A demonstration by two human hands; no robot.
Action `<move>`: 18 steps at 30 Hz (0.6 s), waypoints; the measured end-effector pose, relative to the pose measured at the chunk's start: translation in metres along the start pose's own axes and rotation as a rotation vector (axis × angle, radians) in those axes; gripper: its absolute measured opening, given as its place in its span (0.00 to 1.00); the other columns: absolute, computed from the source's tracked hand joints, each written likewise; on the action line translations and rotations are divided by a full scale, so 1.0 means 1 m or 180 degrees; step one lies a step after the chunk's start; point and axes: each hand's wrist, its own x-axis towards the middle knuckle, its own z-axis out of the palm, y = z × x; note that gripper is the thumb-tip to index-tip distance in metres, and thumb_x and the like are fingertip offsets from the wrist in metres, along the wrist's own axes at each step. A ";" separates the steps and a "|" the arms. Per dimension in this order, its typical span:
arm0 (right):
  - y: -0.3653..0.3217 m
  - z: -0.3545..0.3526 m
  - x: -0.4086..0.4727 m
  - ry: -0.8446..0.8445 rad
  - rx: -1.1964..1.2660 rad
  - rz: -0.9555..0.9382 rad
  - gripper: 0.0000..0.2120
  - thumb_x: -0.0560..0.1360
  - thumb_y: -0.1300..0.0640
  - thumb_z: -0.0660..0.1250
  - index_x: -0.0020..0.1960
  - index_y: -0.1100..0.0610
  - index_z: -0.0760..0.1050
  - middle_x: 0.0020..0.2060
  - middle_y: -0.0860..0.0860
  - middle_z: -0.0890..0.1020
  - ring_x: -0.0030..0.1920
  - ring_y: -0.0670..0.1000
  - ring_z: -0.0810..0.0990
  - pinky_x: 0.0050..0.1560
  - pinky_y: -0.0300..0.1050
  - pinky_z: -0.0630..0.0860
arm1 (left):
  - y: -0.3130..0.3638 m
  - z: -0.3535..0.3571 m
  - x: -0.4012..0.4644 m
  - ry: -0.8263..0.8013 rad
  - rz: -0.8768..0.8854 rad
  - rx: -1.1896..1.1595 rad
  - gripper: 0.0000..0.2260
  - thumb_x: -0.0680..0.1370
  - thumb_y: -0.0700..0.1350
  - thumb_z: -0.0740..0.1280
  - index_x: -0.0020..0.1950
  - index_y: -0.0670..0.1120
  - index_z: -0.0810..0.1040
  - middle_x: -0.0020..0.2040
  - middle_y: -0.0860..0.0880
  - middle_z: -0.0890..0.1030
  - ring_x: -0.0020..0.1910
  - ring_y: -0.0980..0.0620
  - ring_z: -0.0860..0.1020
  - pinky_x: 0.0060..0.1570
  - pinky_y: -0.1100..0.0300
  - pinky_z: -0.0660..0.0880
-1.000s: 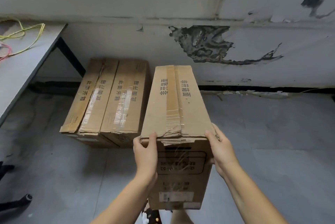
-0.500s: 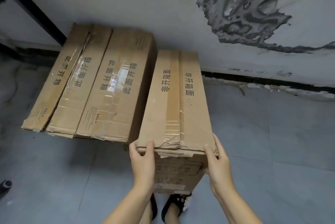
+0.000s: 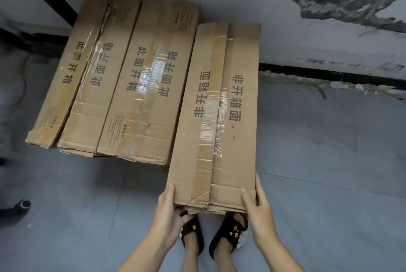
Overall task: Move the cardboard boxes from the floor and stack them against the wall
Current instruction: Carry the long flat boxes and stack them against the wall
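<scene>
cardboard box [image 3: 217, 113], taped closed, contents hidden, gripped by left hand [image 3: 169, 212] and right hand [image 3: 260, 210], fingers seemingly curled around its near end.

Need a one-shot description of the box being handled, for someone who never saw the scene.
Start at the peeling grey wall; brown cardboard boxes lie side by side on the grey tiled floor, pointing away from it. Take the long narrow brown cardboard box farthest right. Unlike the two wider cardboard boxes to its left, its near end is gripped by the left hand and right hand.

Held box [image 3: 219, 106]: "非开箱面"; left boxes [image 3: 131, 78]: "此面开箱".
</scene>
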 end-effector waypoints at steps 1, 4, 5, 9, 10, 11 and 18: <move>0.001 0.000 0.015 -0.0052 -0.0051 -0.0015 0.25 0.79 0.61 0.62 0.72 0.45 0.61 0.67 0.47 0.73 0.64 0.43 0.73 0.66 0.39 0.70 | 0.001 0.005 0.012 -0.0038 -0.0058 -0.0134 0.16 0.82 0.51 0.55 0.64 0.43 0.72 0.52 0.41 0.81 0.50 0.42 0.79 0.53 0.37 0.75; -0.002 0.003 0.055 -0.0117 -0.0074 -0.0084 0.25 0.79 0.58 0.62 0.74 0.47 0.62 0.67 0.46 0.73 0.67 0.47 0.72 0.71 0.54 0.66 | 0.006 0.013 0.055 0.0059 -0.0155 -0.0609 0.23 0.81 0.50 0.59 0.74 0.45 0.59 0.64 0.39 0.75 0.55 0.40 0.78 0.40 0.40 0.80; -0.003 0.007 0.069 -0.0084 -0.0072 -0.0108 0.25 0.79 0.58 0.62 0.74 0.48 0.62 0.68 0.46 0.73 0.67 0.47 0.72 0.71 0.54 0.66 | 0.010 0.014 0.071 0.0120 -0.0167 -0.0768 0.27 0.81 0.49 0.60 0.76 0.47 0.53 0.67 0.39 0.73 0.56 0.40 0.77 0.38 0.39 0.80; 0.001 0.027 0.112 -0.0164 -0.0050 -0.0098 0.23 0.80 0.56 0.60 0.74 0.47 0.63 0.66 0.45 0.74 0.66 0.47 0.73 0.70 0.54 0.66 | 0.027 0.012 0.120 0.0239 -0.0146 -0.0914 0.25 0.80 0.42 0.62 0.75 0.47 0.57 0.68 0.38 0.71 0.56 0.38 0.77 0.32 0.38 0.78; 0.004 0.030 0.115 -0.0183 -0.0092 -0.0083 0.22 0.80 0.56 0.60 0.74 0.47 0.63 0.66 0.45 0.74 0.66 0.47 0.72 0.71 0.53 0.66 | 0.028 0.009 0.124 0.0246 -0.0163 -0.0813 0.23 0.80 0.41 0.62 0.74 0.46 0.59 0.67 0.38 0.71 0.56 0.38 0.77 0.31 0.39 0.77; 0.009 0.030 0.116 -0.0169 -0.0112 -0.0057 0.22 0.81 0.55 0.60 0.74 0.48 0.63 0.66 0.45 0.74 0.66 0.46 0.72 0.71 0.52 0.66 | 0.027 0.006 0.125 0.0236 -0.0177 -0.0715 0.24 0.79 0.40 0.63 0.73 0.45 0.59 0.67 0.39 0.72 0.56 0.38 0.77 0.32 0.40 0.78; -0.015 0.010 0.094 -0.0290 -0.0444 0.0508 0.24 0.80 0.50 0.60 0.75 0.47 0.59 0.71 0.48 0.68 0.69 0.51 0.68 0.69 0.58 0.66 | 0.028 0.005 0.088 0.0274 -0.0133 -0.0226 0.30 0.80 0.40 0.63 0.77 0.48 0.51 0.72 0.41 0.66 0.70 0.41 0.67 0.46 0.37 0.75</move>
